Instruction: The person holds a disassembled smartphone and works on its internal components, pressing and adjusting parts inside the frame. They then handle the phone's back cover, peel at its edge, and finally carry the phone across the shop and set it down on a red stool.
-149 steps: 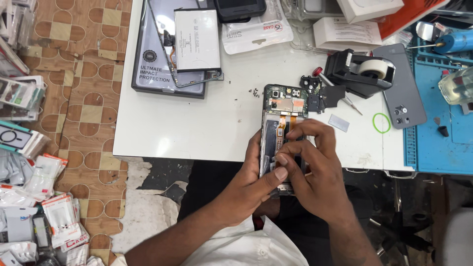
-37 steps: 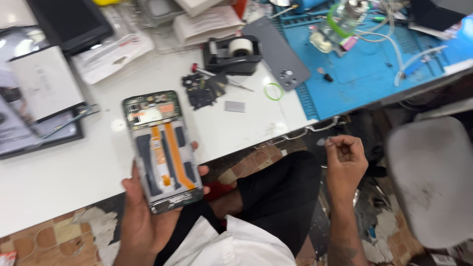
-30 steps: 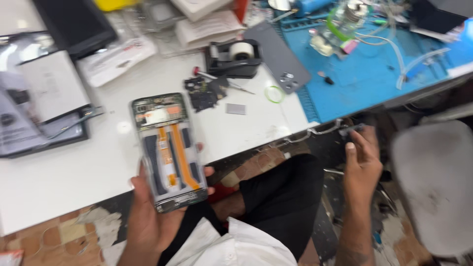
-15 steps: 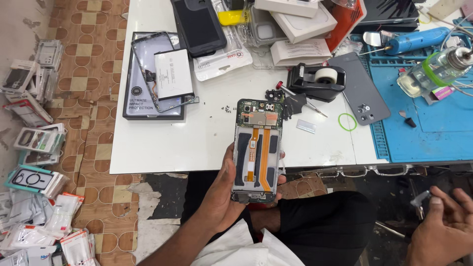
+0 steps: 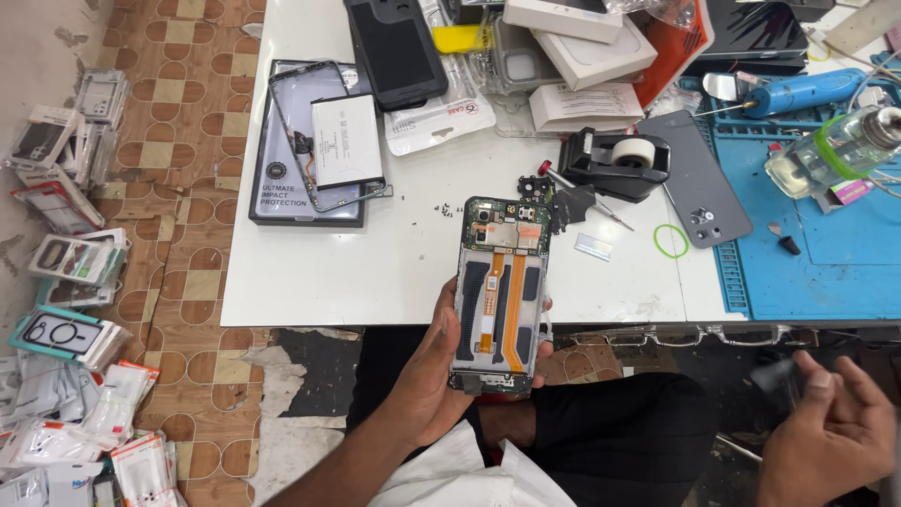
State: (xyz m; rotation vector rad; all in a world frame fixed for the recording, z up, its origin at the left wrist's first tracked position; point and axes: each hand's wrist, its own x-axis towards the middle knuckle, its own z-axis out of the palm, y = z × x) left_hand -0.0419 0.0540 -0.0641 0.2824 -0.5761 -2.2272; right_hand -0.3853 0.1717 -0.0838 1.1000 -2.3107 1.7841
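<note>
My left hand (image 5: 427, 376) grips an opened phone (image 5: 500, 296) by its sides, back cover off, so the green circuit board at its top and two orange flex cables show. It hangs over the near edge of the white table (image 5: 375, 263). My right hand (image 5: 826, 441) is low at the right, below the table edge, fingers loosely curled and blurred; whether it holds anything small I cannot tell. A grey phone back cover (image 5: 699, 188) lies on the table beside a black tape dispenser (image 5: 618, 161).
A blue work mat (image 5: 826, 263) covers the table's right side, with a blue rotary tool (image 5: 798, 91) and a glass bottle (image 5: 831, 155). A screwdriver (image 5: 574, 192), loose screws, a black frame with a battery (image 5: 319, 150) and boxes lie farther back. Packaged phone cases (image 5: 66, 272) litter the tiled floor.
Five seconds ago both hands worked on the phone. The right hand has since left it and dropped to the lower right, while the left keeps holding the phone. The view swung back over the table.
</note>
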